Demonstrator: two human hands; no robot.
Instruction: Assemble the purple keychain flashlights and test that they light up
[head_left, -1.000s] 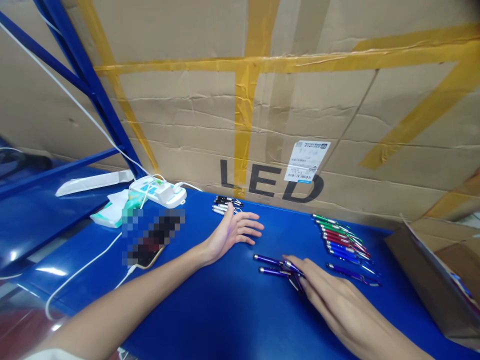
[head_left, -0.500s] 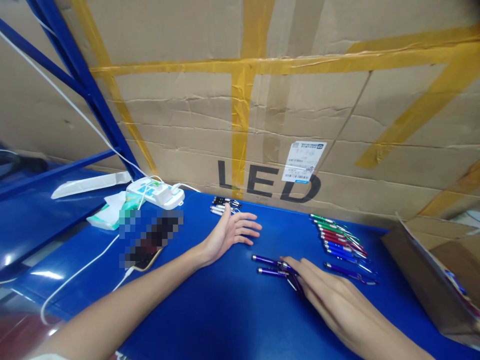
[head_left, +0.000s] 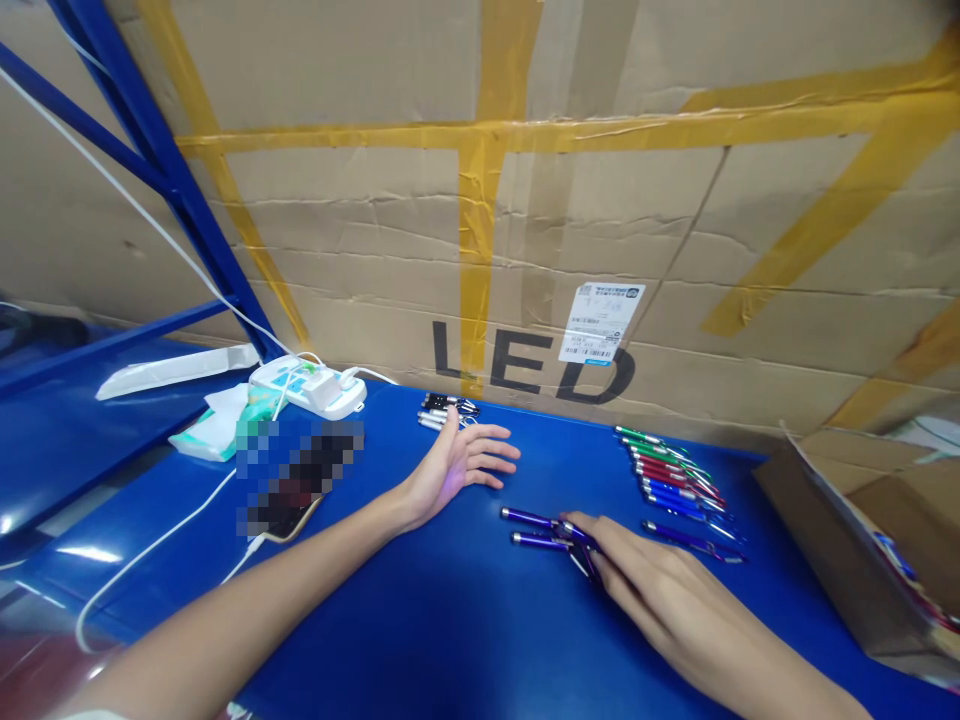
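Observation:
My right hand (head_left: 637,570) is closed on slim purple penlights (head_left: 529,518) with metal tips and clips, pointing left toward my other palm. The exact number held is partly hidden by the fingers. My left hand (head_left: 457,465) is open, its palm turned to the right with fingers apart, holding nothing. A violet glow lies on that palm. Behind the left thumb are black and silver penlights (head_left: 439,410), partly covered. Right of centre lies a row of green, red and blue penlights (head_left: 664,470) with clips. A single purple penlight (head_left: 690,541) lies in front of that row.
A large taped cardboard box (head_left: 375,230) stands along the table's back. At right is an open carton (head_left: 832,560) with colourful items inside. A power strip (head_left: 330,390), a tissue pack (head_left: 217,425), a partly blurred phone (head_left: 296,510) and white cables lie at left on the blue table (head_left: 420,630).
A violet glow has appeared on my left palm. Both hands keep almost the same pose, and the whole view has shifted slightly.

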